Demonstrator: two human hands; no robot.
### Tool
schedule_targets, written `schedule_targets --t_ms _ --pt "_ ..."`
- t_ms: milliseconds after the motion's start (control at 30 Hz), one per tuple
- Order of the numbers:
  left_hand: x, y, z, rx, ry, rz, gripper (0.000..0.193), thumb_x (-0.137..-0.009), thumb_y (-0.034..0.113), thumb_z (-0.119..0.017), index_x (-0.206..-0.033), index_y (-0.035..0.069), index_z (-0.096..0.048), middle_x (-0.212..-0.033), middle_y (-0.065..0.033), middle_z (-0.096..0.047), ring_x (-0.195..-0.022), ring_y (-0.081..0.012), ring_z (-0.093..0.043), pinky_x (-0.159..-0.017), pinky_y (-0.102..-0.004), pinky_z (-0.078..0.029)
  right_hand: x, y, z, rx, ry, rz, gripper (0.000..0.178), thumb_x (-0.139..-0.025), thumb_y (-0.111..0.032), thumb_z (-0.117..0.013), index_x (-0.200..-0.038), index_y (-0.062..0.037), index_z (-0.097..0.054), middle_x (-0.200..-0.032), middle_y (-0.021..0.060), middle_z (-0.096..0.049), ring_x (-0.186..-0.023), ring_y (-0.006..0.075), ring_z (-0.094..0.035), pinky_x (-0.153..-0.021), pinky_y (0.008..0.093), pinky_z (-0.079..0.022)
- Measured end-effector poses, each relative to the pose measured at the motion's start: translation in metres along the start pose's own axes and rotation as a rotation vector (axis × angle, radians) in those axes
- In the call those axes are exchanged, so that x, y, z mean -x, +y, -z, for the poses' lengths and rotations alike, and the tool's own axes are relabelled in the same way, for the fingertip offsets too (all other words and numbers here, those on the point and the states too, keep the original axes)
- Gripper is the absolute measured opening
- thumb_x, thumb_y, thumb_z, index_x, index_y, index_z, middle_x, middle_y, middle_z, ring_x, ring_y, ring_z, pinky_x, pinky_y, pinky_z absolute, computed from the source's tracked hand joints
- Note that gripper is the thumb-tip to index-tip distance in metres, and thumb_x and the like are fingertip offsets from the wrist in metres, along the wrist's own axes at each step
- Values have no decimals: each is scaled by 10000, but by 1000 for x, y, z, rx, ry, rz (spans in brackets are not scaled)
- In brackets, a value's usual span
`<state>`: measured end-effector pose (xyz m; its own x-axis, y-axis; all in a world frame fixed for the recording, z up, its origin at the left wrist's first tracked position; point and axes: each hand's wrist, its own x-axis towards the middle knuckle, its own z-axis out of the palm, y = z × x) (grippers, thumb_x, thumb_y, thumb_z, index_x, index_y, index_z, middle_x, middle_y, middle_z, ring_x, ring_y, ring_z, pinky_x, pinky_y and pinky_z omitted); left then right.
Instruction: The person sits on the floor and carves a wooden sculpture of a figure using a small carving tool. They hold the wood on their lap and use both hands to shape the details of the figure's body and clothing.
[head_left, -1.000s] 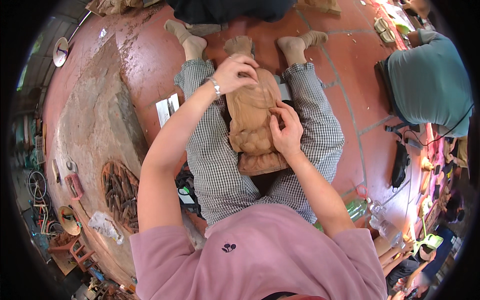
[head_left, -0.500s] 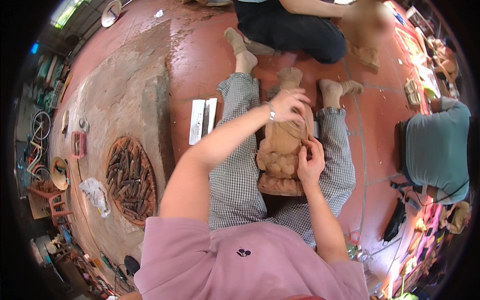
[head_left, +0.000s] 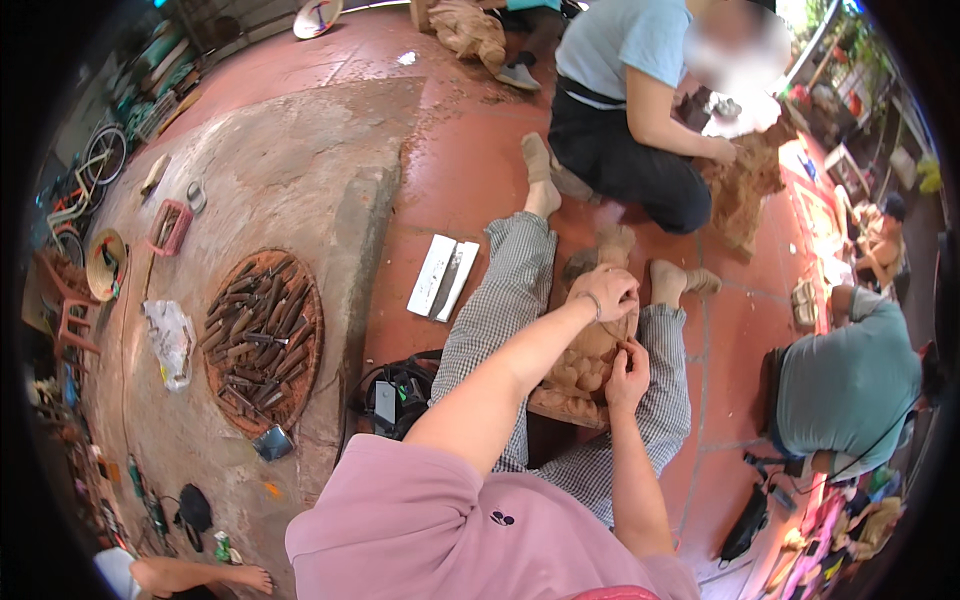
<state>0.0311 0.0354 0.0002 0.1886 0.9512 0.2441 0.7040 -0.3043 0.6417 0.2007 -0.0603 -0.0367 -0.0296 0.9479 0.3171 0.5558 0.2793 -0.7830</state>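
Left grip (head_left: 606, 290) has the wooden carving (head_left: 580, 372) beneath it.

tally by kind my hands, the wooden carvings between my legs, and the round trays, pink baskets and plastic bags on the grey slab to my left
Left hand and right hand: 2
Wooden carving: 1
Round tray: 1
Pink basket: 1
Plastic bag: 1
Total: 6
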Motion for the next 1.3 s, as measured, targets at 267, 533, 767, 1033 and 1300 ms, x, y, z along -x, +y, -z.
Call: schedule_targets --t_ms 267,533,767,1033,1300 --pt "48 25 -53 130 207 201 216 -852 290 -659 -795 83 -678 -1414 -184 -525 -1415 -386 -342 -1183 -553 -162 1 0 -1 93 -62 -48 255 -931 -220 -581 -1093 -38 -656 -1038 159 -682 -952 334 -666 -823 408 -513" --pt "112 45 -62 106 486 104 169 -877 178 -594 -886 24 -524 -1017 -174 -608 -1082 -378 -555 -927 -480 -425 16 -14 14 84 -54 -41 406 -1012 -318 -475 -1211 14 -597 -1211 226 -633 -1131 387 -600 -939 437 -461" --pt "130 54 -50 172 405 50 159 -921 187 -557 -974 41 -523 -913 -189 -650 -928 -393 -617 -831 -500 -459 105 -17 35 135 -159 71 517 -1003 -254 -497 -1422 41 -432 -1482 250 -432 -1406 390 -377 -1160 424 -297" --pt "124 44 -61 198 372 77 237 -936 212 -540 -1063 13 -516 -885 -228 -678 -867 -424 -642 -784 -503 -491 140 -31 69 46 -74 -37 377 -1011 -240 -537 -1262 36 -584 -1231 190 -632 -1133 305 -606 -969 374 -468" --pt "124 49 -62 231 421 44 153 -920 175 -569 -967 40 -515 -854 -178 -675 -844 -395 -645 -765 -494 -488 158 -55 81 17 -71 -11 233 -1000 -199 -576 -1023 19 -654 -907 89 -661 -804 147 -595 -723 278 -484"
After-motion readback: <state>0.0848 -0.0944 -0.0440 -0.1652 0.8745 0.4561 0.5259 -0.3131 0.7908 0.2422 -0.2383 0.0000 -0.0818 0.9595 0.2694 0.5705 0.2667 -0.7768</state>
